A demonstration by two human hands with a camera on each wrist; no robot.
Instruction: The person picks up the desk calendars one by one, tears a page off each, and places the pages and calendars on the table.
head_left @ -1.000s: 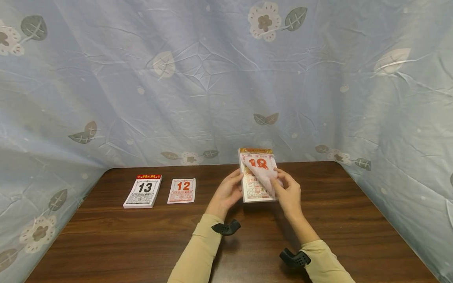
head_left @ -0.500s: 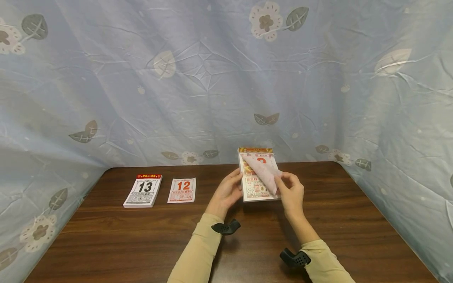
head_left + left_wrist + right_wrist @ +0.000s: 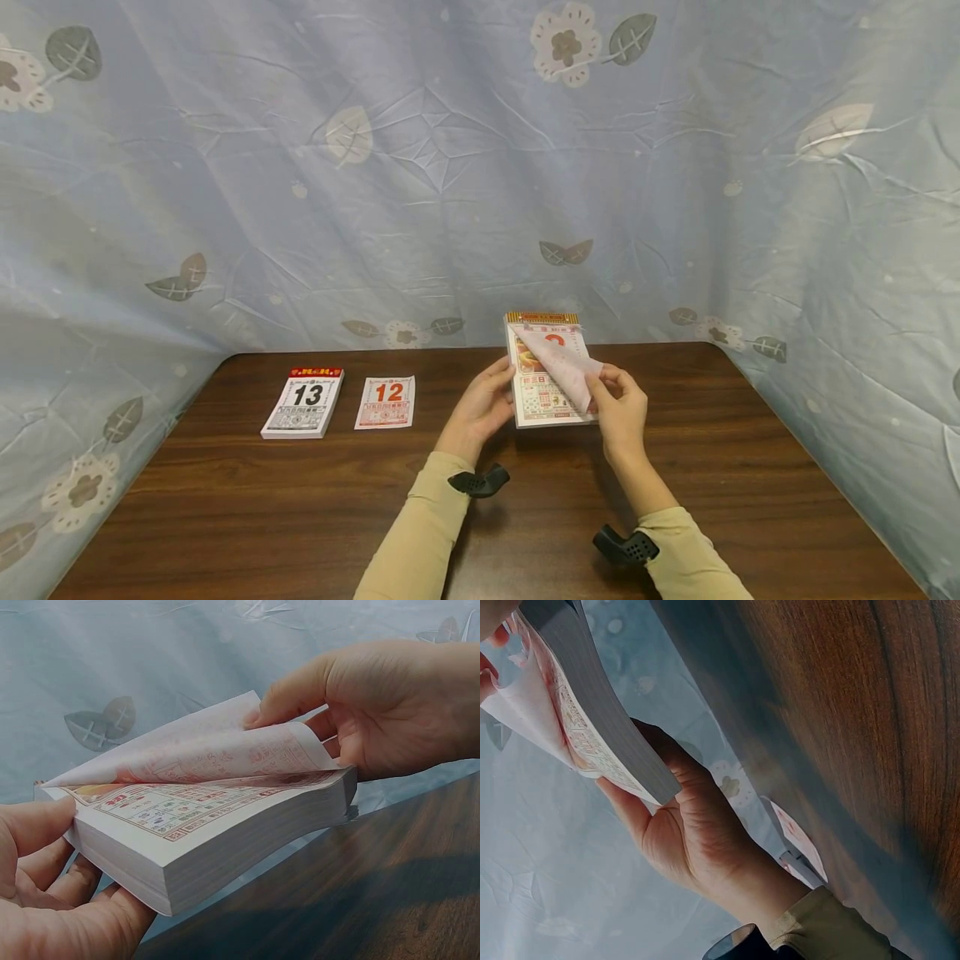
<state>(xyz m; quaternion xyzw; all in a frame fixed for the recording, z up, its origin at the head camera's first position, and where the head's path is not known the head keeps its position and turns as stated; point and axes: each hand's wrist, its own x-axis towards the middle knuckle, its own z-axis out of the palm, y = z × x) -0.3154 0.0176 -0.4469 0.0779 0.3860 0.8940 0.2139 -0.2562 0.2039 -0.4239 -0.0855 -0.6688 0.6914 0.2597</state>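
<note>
Thin page [image 3: 561, 364] curled over a blocky calendar [image 3: 538, 397].
The left hand [image 3: 482, 407] gripped its edge; the right hand [image 3: 622, 410] pinched the page.

My left hand [image 3: 482, 408] grips, thumb [image 3: 41, 823] above and fingers [image 3: 79, 881] curled below, as my right hand [image 3: 622, 410] pinches, both forearms [image 3: 420, 529] stretched forward.

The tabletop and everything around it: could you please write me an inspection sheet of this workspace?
Surface: dark wood-grain table.
Job's things: thick calendar pad, held up, its top sheet folded diagonally back.
Clutter: pad numbered 13 and sheet numbered 12, lying farther left.
Grippers: left hand holds the calendar pad's left edge; right hand pinches the top sheet.
Cables: nothing seen.
Surroundings: bluish curtain with leaf and flower motifs.
</note>
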